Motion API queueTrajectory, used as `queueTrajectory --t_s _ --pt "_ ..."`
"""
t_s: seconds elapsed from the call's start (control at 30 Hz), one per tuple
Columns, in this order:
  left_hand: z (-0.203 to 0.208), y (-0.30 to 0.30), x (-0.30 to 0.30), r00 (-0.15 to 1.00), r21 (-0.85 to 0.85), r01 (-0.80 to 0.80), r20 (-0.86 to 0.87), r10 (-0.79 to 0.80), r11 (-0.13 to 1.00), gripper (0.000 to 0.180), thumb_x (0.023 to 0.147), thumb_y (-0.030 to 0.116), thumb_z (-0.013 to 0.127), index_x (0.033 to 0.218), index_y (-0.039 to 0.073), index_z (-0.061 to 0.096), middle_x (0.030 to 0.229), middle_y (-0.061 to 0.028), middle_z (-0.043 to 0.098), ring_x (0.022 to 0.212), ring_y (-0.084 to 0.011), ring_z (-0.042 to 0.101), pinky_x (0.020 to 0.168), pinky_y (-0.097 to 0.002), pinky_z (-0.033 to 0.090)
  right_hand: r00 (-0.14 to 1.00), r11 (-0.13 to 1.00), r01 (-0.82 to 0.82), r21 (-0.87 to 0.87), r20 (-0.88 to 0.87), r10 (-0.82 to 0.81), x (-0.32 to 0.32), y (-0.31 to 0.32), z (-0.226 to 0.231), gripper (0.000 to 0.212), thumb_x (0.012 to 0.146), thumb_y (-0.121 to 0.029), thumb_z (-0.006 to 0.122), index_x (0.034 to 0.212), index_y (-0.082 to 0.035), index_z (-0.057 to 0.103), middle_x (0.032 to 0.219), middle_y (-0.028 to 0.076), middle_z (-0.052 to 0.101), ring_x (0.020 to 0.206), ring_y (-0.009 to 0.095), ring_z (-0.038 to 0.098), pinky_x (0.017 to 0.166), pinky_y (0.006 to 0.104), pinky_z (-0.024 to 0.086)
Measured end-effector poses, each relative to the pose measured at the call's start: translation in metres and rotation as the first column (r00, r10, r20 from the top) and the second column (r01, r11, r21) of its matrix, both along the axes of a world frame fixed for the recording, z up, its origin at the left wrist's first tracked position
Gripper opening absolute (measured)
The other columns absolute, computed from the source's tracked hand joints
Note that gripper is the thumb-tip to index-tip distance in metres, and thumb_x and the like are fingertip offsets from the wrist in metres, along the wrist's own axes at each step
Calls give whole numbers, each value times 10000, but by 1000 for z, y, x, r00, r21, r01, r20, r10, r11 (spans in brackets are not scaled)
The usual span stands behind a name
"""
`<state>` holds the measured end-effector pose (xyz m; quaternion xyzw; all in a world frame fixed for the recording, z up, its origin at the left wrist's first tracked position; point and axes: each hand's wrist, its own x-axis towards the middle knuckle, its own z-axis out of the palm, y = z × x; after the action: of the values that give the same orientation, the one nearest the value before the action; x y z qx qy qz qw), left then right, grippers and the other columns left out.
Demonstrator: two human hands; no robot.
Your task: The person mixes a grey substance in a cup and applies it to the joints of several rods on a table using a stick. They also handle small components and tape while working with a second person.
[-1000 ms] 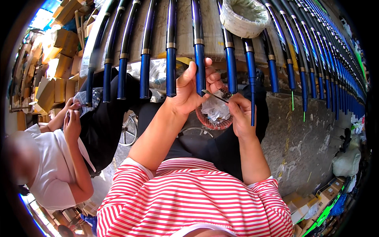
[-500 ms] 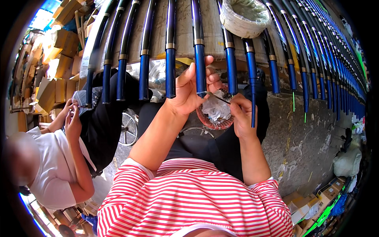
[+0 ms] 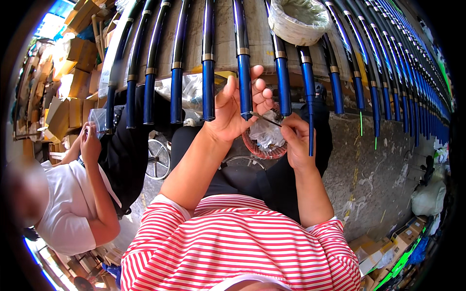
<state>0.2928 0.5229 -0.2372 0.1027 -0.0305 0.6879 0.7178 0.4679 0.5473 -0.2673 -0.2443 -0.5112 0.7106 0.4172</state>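
A row of blue and black telescopic rods (image 3: 208, 82) with gold-coloured rings lies with the blue ends jutting over the near edge of the bench. My left hand (image 3: 228, 109), palm up, is cupped loosely around the blue end of one rod (image 3: 245, 82), thumb on one side and curled fingers on the other. A thin dark stick-like tool (image 3: 267, 120) is pinched in my right hand (image 3: 297, 136), its far tip at the rod's lower end. Just beside my right hand hangs another rod (image 3: 309, 92) with a narrower blue section sticking out.
A whitish tub (image 3: 300, 24) lined with plastic stands on the bench (image 3: 223, 29). Below my hands is a reddish basket (image 3: 262, 153) holding clear plastic. At left a co-worker (image 3: 73, 203) sits handling something small. Cardboard boxes (image 3: 77, 58) are piled behind; more rods crowd the right.
My hands and the tool hold nearly the same pose, with the tool's tip still at the rod end. The co-worker's hands and arm have shifted slightly.
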Motion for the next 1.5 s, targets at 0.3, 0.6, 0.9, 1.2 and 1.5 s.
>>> queueTrajectory --t_s 0.3,0.6,0.9,1.2,1.5 --pt "1 0 0 1000 -1 7 3 -7 1000 488 860 264 535 1243 3 384 978 -97 584 977 -241 534 896 -399 426 1000 1000 6 -12 -3 -7 0 0 -2 91 772 -84 635 807 -13 590 743 5 470 697 90 402 653 228 295" --pt "-5 0 -3 1000 19 14 -12 -14 1000 503 845 272 557 1228 -13 398 990 -95 596 1009 -257 529 911 -401 417 999 999 42 -14 25 -41 -1 0 -1 116 761 -100 652 788 -11 582 729 0 463 687 89 399 643 227 294" --pt "-6 -1 -3 999 59 39 22 -41 997 508 850 252 551 1236 -28 377 1062 -119 566 1048 -264 514 931 -403 403 996 998 64 27 53 -65 2 0 0 117 755 -89 653 775 -3 577 738 12 465 693 98 403 647 229 303" --pt "-13 -13 -23 996 -163 -91 -40 86 982 310 865 206 508 1073 -24 519 980 -131 587 956 -258 538 861 -367 421 986 980 158 -121 62 -152 21 -14 -11 92 740 -16 668 797 -2 596 748 3 545 669 69 488 627 199 376" --pt "-5 -31 -36 980 -72 -155 -136 144 985 446 825 262 580 1170 14 443 844 -18 531 762 -142 442 726 -296 368 999 996 46 -79 11 -45 5 -37 14 116 767 -59 666 844 11 614 767 17 584 640 53 504 594 176 393"
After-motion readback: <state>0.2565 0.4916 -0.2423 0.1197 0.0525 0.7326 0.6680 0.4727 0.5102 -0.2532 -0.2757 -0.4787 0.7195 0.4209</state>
